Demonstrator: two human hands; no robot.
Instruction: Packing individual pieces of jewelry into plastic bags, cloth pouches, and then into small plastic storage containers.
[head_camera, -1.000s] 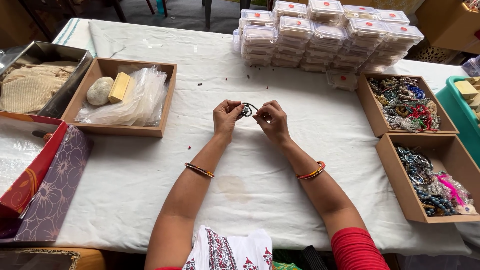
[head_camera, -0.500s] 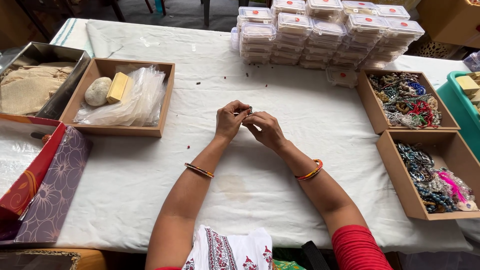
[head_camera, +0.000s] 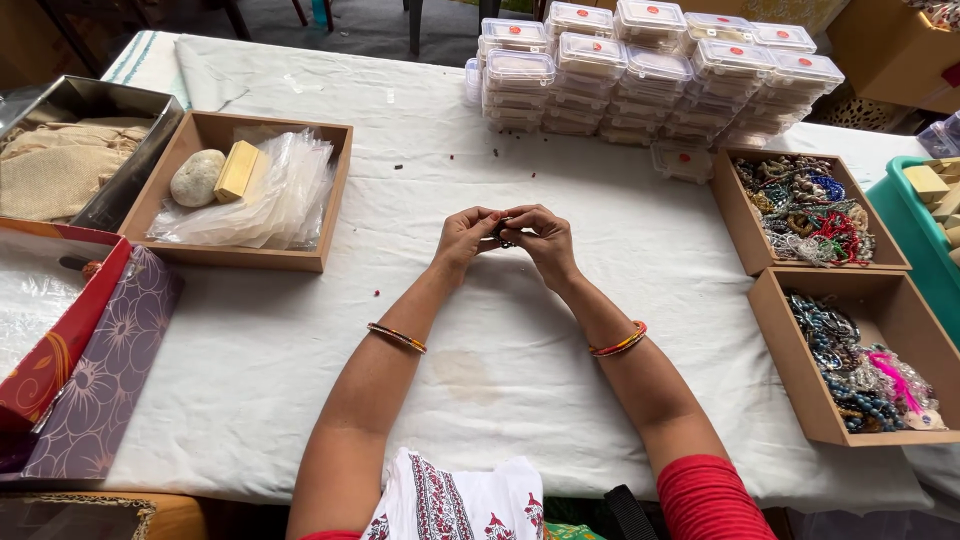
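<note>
My left hand and my right hand meet fingertip to fingertip above the middle of the white tablecloth. Between them they pinch a small dark beaded bracelet, mostly hidden by the fingers. Each wrist wears a thin coloured bangle. Both hands hover just over the cloth, well short of the boxes on either side.
Stacks of clear lidded plastic boxes stand at the back. Two cardboard trays of beaded jewellery lie at the right. On the left, a cardboard tray holds plastic bags, a stone and a yellow block; beyond it, a metal tray.
The hands have drawn closer together and lower. The bracelet, seen as an open ring a second ago, is now bunched and hidden between the fingertips.
</note>
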